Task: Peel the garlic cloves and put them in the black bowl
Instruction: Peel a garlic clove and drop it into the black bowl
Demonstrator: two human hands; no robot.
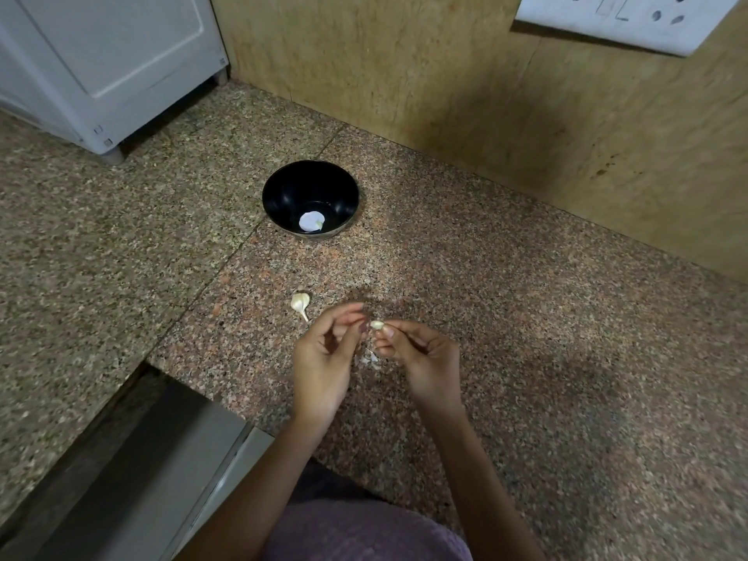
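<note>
Container: one round, glossy black bowl (pixel 311 184) stands upright on the speckled brown granite countertop (pixel 526 338), near the beige stone back wall (pixel 404 66). On its bottom lies a single pale, rounded item (pixel 310 221); whether it is a peeled clove cannot be told.

Loose stock: one unpeeled white garlic clove with a thin tail (pixel 300 303) lies on the countertop between the bowl and the hands, just beyond the left hand and apart from it. A few papery white peel scraps (pixel 369 357) lie on the countertop under the gap between the two hands.

Grip: both hands are raised above the countertop, near its front edge and well short of the bowl. The right hand (pixel 423 360) pinches a small pale garlic clove (pixel 377 325) between thumb and forefinger, the other fingers curled into the palm. The left hand (pixel 324 358) has its fingers bent over and its thumb tip brought up to the clove's other end, so the clove sits between the two sets of fingertips. The contact on the left side is partly blurred but appears to be a light pinch. Neither hand touches the bowl.

Surroundings: a white panelled appliance (pixel 101 54) stands at the far left, a white socket plate (pixel 623 18) is on the wall at upper right, and a grey metal surface (pixel 133 479) lies below the countertop's edge at lower left.
</note>
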